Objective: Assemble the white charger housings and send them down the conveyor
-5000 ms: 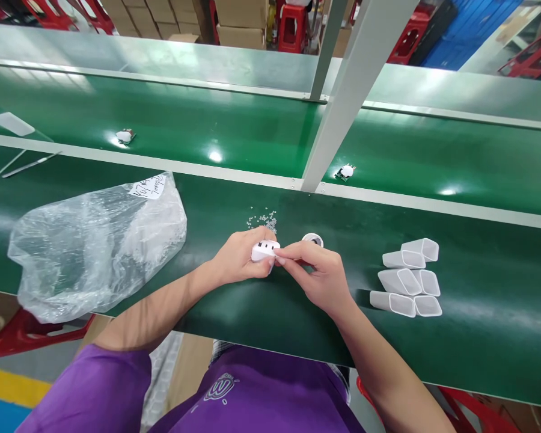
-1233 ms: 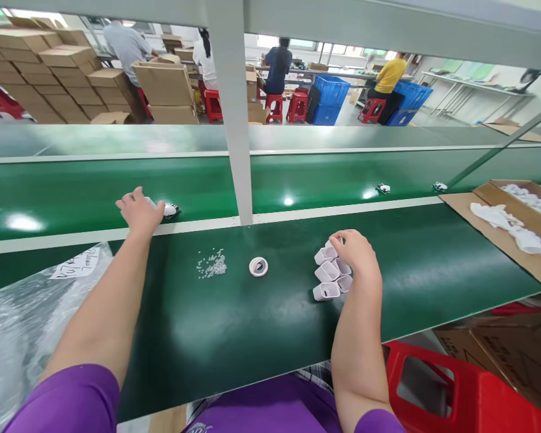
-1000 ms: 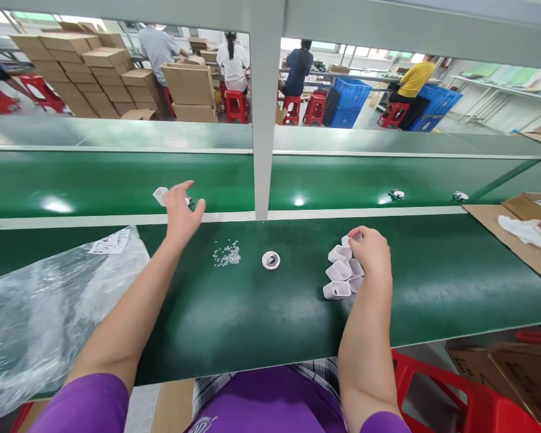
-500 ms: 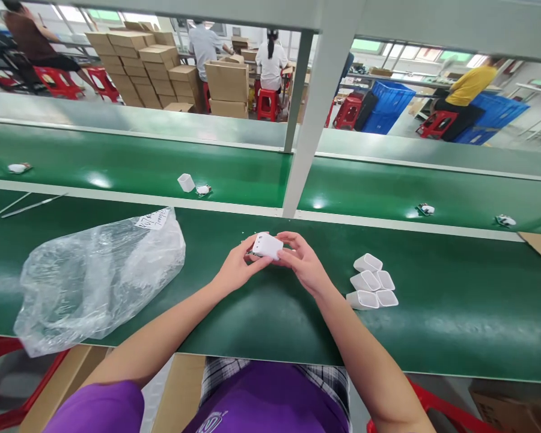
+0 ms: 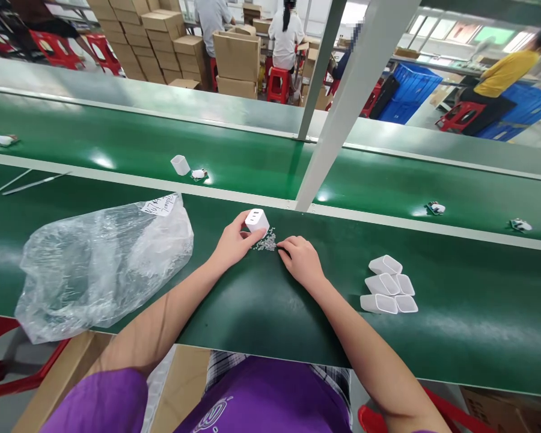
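Note:
My left hand (image 5: pixel 233 242) is closed around a white charger housing (image 5: pixel 256 221), whose face with dark port slots tilts up toward me. Just below it lies a small pile of tiny clear pieces (image 5: pixel 267 242) on the green bench. At the right edge of that pile, the thumb and index finger of my right hand (image 5: pixel 303 260) are pinched together; whatever is between the tips is too small to make out. Several open white plastic shells (image 5: pixel 383 284) are grouped to the right of my right hand.
A clear plastic bag (image 5: pixel 103 264) with a handwritten label spreads over the left of the bench. On the green belt (image 5: pixel 252 156) behind sit another white shell (image 5: pixel 180 165) and several small circuit boards (image 5: pixel 199 174). A pale post (image 5: pixel 333 132) rises in front. Co-workers sit beyond.
My right hand has let go of the charger housing and moved down to the clear pieces. My left hand alone holds the housing, now turned with its ports upward. The view has shifted.

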Available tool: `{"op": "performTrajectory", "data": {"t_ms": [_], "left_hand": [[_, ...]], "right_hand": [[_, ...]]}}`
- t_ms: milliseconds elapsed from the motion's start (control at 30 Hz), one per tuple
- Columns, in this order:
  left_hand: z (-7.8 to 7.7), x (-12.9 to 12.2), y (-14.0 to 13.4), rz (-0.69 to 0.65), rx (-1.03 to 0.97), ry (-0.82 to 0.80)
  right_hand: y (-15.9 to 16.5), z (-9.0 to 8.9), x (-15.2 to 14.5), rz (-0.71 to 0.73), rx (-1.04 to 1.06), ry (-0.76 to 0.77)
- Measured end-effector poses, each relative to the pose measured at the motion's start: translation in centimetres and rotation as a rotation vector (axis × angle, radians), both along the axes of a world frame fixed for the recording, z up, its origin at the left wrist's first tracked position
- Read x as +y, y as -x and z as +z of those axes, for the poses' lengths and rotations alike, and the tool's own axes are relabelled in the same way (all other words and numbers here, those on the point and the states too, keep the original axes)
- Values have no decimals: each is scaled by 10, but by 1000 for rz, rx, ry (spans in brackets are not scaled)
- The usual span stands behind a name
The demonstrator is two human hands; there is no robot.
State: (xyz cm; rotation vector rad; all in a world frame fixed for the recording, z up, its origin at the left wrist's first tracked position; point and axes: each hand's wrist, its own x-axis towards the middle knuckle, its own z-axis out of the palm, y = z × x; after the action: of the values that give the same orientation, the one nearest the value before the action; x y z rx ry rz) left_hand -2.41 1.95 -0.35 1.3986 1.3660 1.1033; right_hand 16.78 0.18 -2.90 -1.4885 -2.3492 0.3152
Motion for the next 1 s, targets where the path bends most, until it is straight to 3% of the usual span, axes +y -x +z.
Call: {"op": "performTrajectory", "data": {"t_ms": [367, 633, 700, 867, 1000], "left_hand": [[0, -3, -1, -56, 47, -19], [3, -5, -4, -96, -5, 61], [4, -8, -6, -136, -85, 122], [7, -21, -15, -332, -251, 176], [9, -30, -18, -404, -247, 179]], "right_hand": [[10, 5, 8, 28, -138, -17], [8, 9, 6, 15, -84, -12], [1, 15, 1, 1, -2, -22], [-12, 29, -13, -63, 472, -175], [-15, 27, -17, -76, 455, -250]]}}
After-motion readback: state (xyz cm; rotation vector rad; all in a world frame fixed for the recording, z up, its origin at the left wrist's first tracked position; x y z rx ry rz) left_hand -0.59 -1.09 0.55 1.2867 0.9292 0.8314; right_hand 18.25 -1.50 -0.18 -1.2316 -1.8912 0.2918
